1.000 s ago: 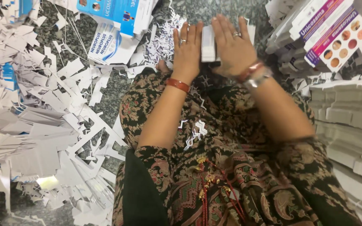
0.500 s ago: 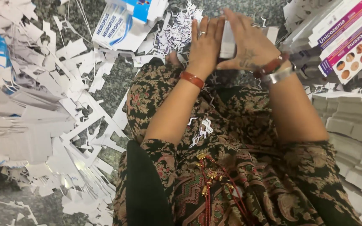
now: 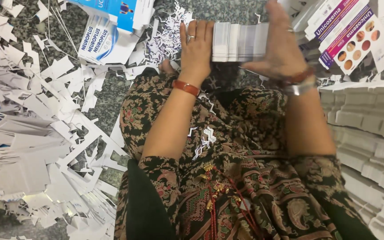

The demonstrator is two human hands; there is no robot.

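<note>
Both hands, left hand [image 3: 196, 49] and right hand [image 3: 281, 44], were clamped flat on the ends of a stack of white card blanks [image 3: 240, 41]. We judged squaring was underway; next, setting it beside the stacked blanks [image 3: 370, 133] right of the stack.

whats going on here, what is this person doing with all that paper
A person sitting on a speckled stone floor presses a thick stack of flat white cards between both hands: the left hand flat against one end, the right hand against the other. White paper offcuts lie heaped to the person's left, printed carton sheets lie ahead to the right, and rows of stacked white blanks sit on the right.
</note>
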